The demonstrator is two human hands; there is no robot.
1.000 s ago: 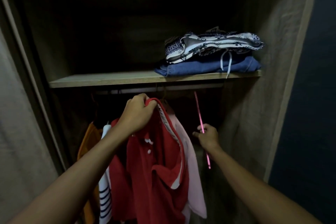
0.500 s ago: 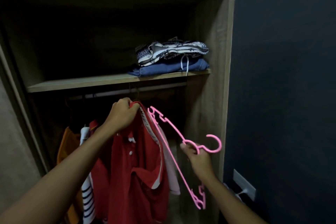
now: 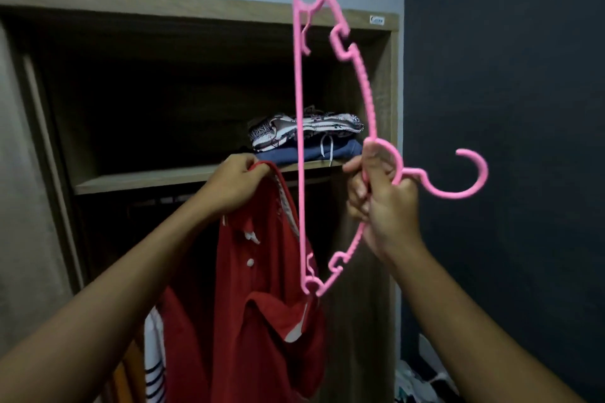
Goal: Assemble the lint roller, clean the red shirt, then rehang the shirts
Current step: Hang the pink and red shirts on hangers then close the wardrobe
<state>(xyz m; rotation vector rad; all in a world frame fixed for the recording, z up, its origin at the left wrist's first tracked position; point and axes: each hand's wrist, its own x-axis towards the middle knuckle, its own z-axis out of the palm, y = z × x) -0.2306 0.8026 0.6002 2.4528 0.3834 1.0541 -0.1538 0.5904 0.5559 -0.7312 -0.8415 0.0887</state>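
The red shirt [image 3: 262, 288] is hanging before the open wardrobe [image 3: 196, 5], its collar bunched in the gripping left hand [image 3: 234, 186]. The right hand [image 3: 383, 203] is clasping the pink hanger [image 3: 362, 83] by its neck, holding it on end, probably ready for threading into the shirt. Folded clothes [image 3: 307, 131] are lying on the wardrobe's shelf [image 3: 163, 175].

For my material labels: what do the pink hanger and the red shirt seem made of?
The hanger looks like moulded plastic, smooth and slightly glossy: one thin piece with notches and ridges. The shirt seems a soft matte knit, perhaps cotton: it hangs in limp folds.
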